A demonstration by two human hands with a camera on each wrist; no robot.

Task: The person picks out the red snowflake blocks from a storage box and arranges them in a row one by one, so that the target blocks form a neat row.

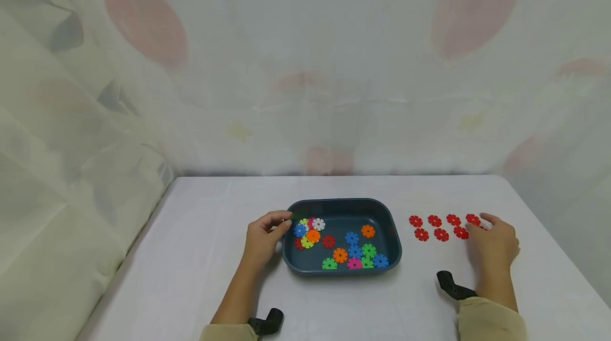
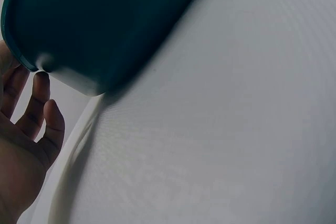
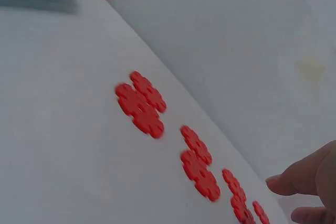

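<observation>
A dark teal tray (image 1: 342,272) stands mid-table with several flower-shaped plastic discs in mixed colours inside. At its left rim my left hand (image 1: 264,237) holds on with thumb and fingers; the left wrist view shows the fingers (image 2: 41,95) bent beside the tray's corner. To the right of the tray, red flower-shaped discs (image 1: 441,234) lie flat in two rows. My right hand (image 1: 494,240) is over the right end of these rows, thumb and index finger apart. Between them a red disc (image 1: 482,227) shows only in part, the rest hidden by the hand.
A white cloth covers the table (image 1: 215,224). Behind it hangs a pale curtain (image 1: 305,118) with faded fruit prints, and more fabric (image 1: 71,171) drapes down the left side. Black wrist mounts (image 1: 267,322) sit on both forearms.
</observation>
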